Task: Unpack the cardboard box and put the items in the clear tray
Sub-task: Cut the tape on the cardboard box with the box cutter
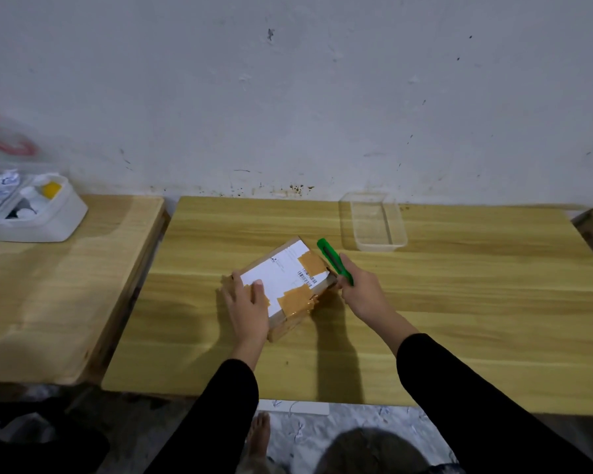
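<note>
cardboard box (285, 285) (taped) | left hand (249, 309) flat on it | right hand (363, 290) clamps green cutter (334, 261), blade probably touching | clear tray (374, 222) behind

Scuffed grey wall (288, 97), wooden tables (459, 302)

Cardboard box (290, 285) sits mid wooden table (459, 302), still sealed with tan tape over a white shipping label. Left hand (249, 307) lies flat on the box's near-left corner, fingers spread on top. Right hand (362, 289) grips a green utility knife (334, 261), tip at the box's right edge. Clear tray (374, 221) at the table's far side by the wall, apart from the box. White bin (31, 208) with assorted items on the left side table (65, 285).
</note>
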A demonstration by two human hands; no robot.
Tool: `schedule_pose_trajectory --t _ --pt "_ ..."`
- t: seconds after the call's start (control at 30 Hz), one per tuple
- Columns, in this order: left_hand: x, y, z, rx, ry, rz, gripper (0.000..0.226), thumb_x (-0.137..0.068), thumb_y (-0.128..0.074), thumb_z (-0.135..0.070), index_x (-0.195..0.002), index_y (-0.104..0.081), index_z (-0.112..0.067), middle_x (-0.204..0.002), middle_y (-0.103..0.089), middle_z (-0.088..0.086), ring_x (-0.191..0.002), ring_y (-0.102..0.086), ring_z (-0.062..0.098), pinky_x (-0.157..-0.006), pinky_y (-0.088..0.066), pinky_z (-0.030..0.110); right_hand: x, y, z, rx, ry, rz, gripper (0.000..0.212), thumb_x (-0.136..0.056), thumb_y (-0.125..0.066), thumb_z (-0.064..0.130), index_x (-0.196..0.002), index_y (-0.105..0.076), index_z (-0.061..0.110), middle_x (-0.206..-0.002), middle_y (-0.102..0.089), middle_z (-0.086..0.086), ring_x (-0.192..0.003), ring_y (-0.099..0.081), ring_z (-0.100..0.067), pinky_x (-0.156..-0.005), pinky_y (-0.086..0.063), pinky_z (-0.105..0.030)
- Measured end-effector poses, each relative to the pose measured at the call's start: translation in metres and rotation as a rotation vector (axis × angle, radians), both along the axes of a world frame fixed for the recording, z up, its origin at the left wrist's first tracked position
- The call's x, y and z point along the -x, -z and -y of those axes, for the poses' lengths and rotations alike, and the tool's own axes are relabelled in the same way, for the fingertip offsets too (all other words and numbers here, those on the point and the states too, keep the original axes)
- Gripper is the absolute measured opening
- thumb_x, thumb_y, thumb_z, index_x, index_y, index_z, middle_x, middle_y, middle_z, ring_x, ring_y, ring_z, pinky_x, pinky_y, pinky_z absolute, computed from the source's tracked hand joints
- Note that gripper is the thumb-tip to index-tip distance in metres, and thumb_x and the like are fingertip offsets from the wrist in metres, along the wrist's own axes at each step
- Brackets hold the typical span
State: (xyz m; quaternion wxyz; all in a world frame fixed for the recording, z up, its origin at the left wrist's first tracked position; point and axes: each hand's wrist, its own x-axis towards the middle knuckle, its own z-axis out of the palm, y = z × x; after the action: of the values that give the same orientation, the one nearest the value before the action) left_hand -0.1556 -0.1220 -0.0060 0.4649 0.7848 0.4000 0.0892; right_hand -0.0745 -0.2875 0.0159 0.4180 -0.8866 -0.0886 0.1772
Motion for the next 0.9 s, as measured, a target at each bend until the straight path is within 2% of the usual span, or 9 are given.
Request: schedule_pose_trajectory --t 0.13,0.23,0.3,0.43,0.53,0.6,0.67,0.77,0.9 --pt "0.003 0.005 0.013 0.021 0.054 0.017 0.068 -0.096 -0.041 -0.038 -0.150 -0.003 -0.022 -0.158 0.000 0.014 -0.145 -0.008 0.029 -0.110 -0.024 0.036 -0.009 -0.007 -0.003 0.022 0.025 0.084 0.040 -0.095 -0.044 0.009 -0.134 -0.046 0.013 -0.102 -0.065 -0.020 -0.076 -0.054 -0.022 -0.060 -0.037 -0.022" --pt "-0.002 0.006 0.003 0.030 0.120 0.004 0.067 -0.096 -0.042 -0.037 -0.150 -0.004 -0.023 -0.158 0.000 0.014 -0.145 -0.006 0.028 -0.110 -0.022 0.038 -0.010 -0.014 -0.004 0.025 0.012 0.116 0.033 -0.094 -0.047 0.009 -0.126 -0.055 0.010 -0.094 -0.065 -0.019 -0.060 -0.052 -0.014 -0.047 -0.037 -0.008" --pt "-0.005 0.007 -0.006 0.018 0.168 -0.020 0.067 -0.096 -0.042 -0.038 -0.150 -0.003 -0.023 -0.158 -0.002 0.014 -0.145 -0.008 0.029 -0.110 -0.023 0.039 -0.010 -0.017 -0.004 0.008 0.020 0.123 0.032 -0.093 -0.049 0.008 -0.124 -0.057 0.009 -0.096 -0.066 -0.021 -0.057 -0.051 -0.013 -0.045 -0.037 -0.003" --pt "-0.009 0.008 -0.011 0.014 0.172 -0.010 0.067 -0.096 -0.044 -0.037 -0.150 -0.007 -0.023 -0.156 -0.014 0.013 -0.141 -0.021 0.030 -0.107 -0.028 0.039 -0.012 -0.017 -0.006 0.031 0.039 0.130 0.034 -0.092 -0.051 0.012 -0.126 -0.057 0.015 -0.097 -0.069 -0.017 -0.064 -0.054 -0.017 -0.055 -0.038 -0.015" --pt "-0.008 0.008 -0.009 -0.005 0.156 0.012 0.066 -0.096 -0.045 -0.036 -0.150 -0.010 -0.022 -0.154 -0.021 0.012 -0.137 -0.027 0.029 -0.103 -0.032 0.037 -0.014 -0.019 -0.009 0.019 0.045 0.091 0.036 -0.092 -0.052 0.011 -0.128 -0.053 0.012 -0.104 -0.067 -0.017 -0.048 -0.049 -0.005 -0.039 -0.033 -0.002" --pt "-0.008 0.010 -0.009 -0.004 0.151 0.023 0.066 -0.096 -0.045 -0.036 -0.149 -0.010 -0.023 -0.153 -0.024 0.012 -0.136 -0.030 0.029 -0.102 -0.033 0.036 -0.017 -0.020 -0.010 0.019 0.051 0.082 0.037 -0.092 -0.050 0.010 -0.129 -0.052 0.010 -0.109 -0.065 -0.017 -0.049 -0.048 -0.001 -0.036 -0.032 -0.001" --pt "-0.008 0.011 -0.009 -0.001 0.146 0.026 0.066 -0.095 -0.045 -0.037 -0.149 -0.010 -0.024 -0.152 -0.026 0.012 -0.135 -0.031 0.030 -0.103 -0.033 0.036 -0.021 -0.021 -0.010 0.036 0.041 0.088 0.036 -0.093 -0.050 0.010 -0.128 -0.054 0.013 -0.112 -0.065 -0.016 -0.058 -0.054 -0.010 -0.047 -0.039 -0.005" --pt "-0.008 0.012 -0.006 -0.013 0.123 0.028 0.066 -0.096 -0.045 -0.037 -0.149 -0.010 -0.024 -0.152 -0.030 0.010 -0.135 -0.032 0.031 -0.104 -0.032 0.036 -0.026 -0.024 -0.012 0.088 0.015 0.083 0.035 -0.092 -0.050 0.012 -0.126 -0.057 0.016 -0.115 -0.065 -0.016 -0.079 -0.058 -0.021 -0.067 -0.044 -0.023" --pt "-0.009 0.015 -0.003 0.000 0.069 0.020 0.066 -0.096 -0.045 -0.037 -0.149 -0.008 -0.027 -0.153 -0.029 0.008 -0.135 -0.032 0.031 -0.105 -0.033 0.036 -0.028 -0.034 -0.010 0.131 -0.045 0.076 0.033 -0.091 -0.046 0.008 -0.120 -0.062 0.015 -0.097 -0.061 -0.016 -0.061 -0.050 -0.019 -0.054 -0.042 -0.026"
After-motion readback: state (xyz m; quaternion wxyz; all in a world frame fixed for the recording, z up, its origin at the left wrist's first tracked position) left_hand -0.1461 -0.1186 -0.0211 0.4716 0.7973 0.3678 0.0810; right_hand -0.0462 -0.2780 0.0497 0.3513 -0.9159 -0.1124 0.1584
